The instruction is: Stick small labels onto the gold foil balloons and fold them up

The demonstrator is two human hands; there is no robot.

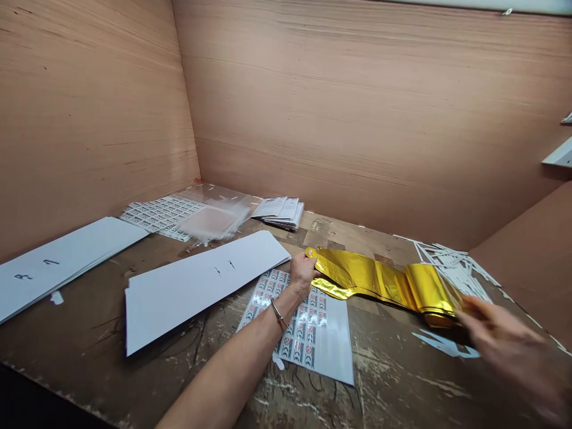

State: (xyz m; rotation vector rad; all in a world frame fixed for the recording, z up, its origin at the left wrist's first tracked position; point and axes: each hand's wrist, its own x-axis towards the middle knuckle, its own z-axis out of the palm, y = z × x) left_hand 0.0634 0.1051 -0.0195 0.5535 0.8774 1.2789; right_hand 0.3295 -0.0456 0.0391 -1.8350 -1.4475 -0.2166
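A flat, uninflated gold foil balloon (353, 271) stretches across the table, its right part folded over into a thick bundle. My left hand (304, 268) is closed on its left end, thumb and fingers pinching near a rounded tab. At the bundled right end is my right hand (504, 339), smeared by motion; its fingers seem to touch the foil, but their grip is unclear. Under my left wrist lies a sheet of CE stickers (297, 351), partly peeled to bare backing. A light-blue paper scrap (447, 345) sits below the bundle.
White card stacks with handwritten marks lie at centre left (196, 286) and far left (75, 256). Behind them are more sticker sheets (163, 214), clear plastic bags (214, 217) and printed leaflets (281, 211). White sticks (465, 271) pile up at right. Wooden walls (330, 119) enclose the table.
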